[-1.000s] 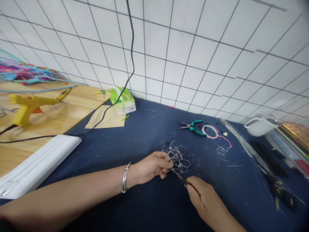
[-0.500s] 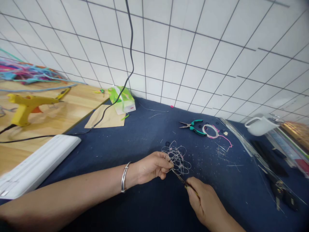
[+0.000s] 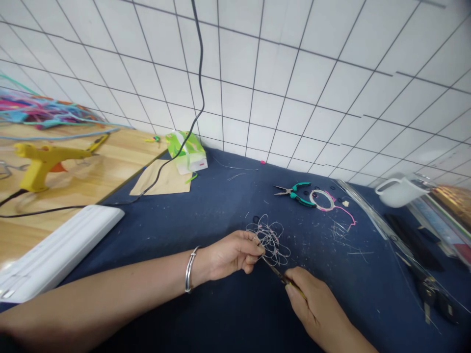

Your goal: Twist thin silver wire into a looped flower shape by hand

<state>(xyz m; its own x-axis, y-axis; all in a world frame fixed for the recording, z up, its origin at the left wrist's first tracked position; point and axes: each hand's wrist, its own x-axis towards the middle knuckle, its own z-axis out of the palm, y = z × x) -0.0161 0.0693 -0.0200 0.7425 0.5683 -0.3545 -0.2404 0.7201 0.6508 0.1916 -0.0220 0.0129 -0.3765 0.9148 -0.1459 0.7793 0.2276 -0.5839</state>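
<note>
My left hand [image 3: 237, 252], a silver bangle on its wrist, pinches the edge of a looped thin-wire piece [image 3: 272, 240] with petal-like loops and small pinkish spots. My right hand [image 3: 311, 296] is wrapped round a pair of pliers [image 3: 285, 278] with yellowish handles; most of the grip is hidden in the palm. The jaws of these pliers point up and left and reach the wire beside my left fingertips. Whether they are clamped on it I cannot tell.
Beyond lie teal-handled pliers [image 3: 293, 191], a wire coil [image 3: 322, 200] with pink cord, and wire scraps. A white mug [image 3: 399, 191] and keys [image 3: 427, 301] are at right. To the left are a white power strip [image 3: 62, 250], a yellow glue gun [image 3: 42, 162] and a black cable [image 3: 200, 63].
Almost nothing differs. My right hand and its pliers have shifted very slightly to the right; my left hand keeps its pinch on the wire piece.
</note>
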